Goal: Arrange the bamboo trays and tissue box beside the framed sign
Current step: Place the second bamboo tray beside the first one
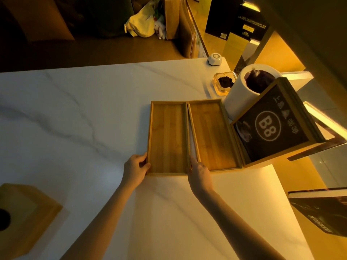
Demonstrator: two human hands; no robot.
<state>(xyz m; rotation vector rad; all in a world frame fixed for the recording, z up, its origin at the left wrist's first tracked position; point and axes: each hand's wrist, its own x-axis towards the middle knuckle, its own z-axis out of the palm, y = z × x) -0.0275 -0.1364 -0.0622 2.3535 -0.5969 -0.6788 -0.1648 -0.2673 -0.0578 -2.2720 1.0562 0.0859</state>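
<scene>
Two trays lie side by side at centre frame on the white marbled bench (75,109), long sides running away from the viewer. The left tray (168,139) and the right tray (213,136) touch at their far corners, with a thin wedge of bench showing between them toward the near end. Both are empty bamboo with low rims.

The left hand (136,168) grips the left tray at its near left corner, fingers curled over the outer rim. The right hand (200,172) rests at the near end of the gap, fingers pressed against the left tray's right rim; whether it truly clamps that rim I cannot tell.

Just right of the right tray, touching its long side, stands the sign (272,124), a wood-framed black panel marked B8, tilted back. Behind it at upper right is a white cylinder (242,94) with a dark inside, and beside that a glass dish (224,82) holding something dark. A small white puck (215,60) sits at the bench's far edge.

The tissue box (24,218), wooden with a dark round hole, sits at lower left of the frame, well apart from the trays
</scene>
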